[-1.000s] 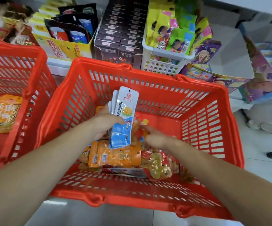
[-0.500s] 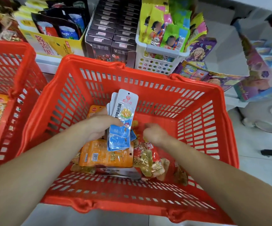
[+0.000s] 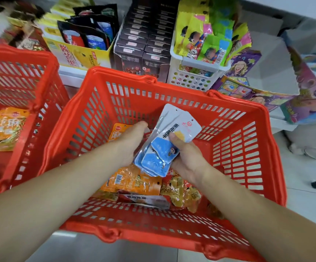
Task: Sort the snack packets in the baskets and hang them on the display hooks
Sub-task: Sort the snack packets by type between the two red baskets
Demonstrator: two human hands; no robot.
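Observation:
A stack of blue-and-white snack packets (image 3: 169,137) is held over the middle red basket (image 3: 229,118), tilted to the right. My right hand (image 3: 186,156) grips the stack from the right, thumb across the front. My left hand (image 3: 132,140) touches the stack's left side from behind, fingers relaxed. Under the hands lie orange packets (image 3: 132,181) and red-and-yellow packets (image 3: 181,191) on the basket floor. No display hooks are in view.
A second red basket (image 3: 30,76) at the left holds an orange packet (image 3: 4,129). Behind the baskets stand a yellow carton (image 3: 77,55), dark boxes (image 3: 144,44), and a white bin (image 3: 195,76) of bright packets. Purple toy boxes (image 3: 257,97) lie at the right on the pale floor.
My right hand came up from the packets in the basket and took hold of the blue-and-white stack. The stack tilted to the right and my left hand's grip loosened.

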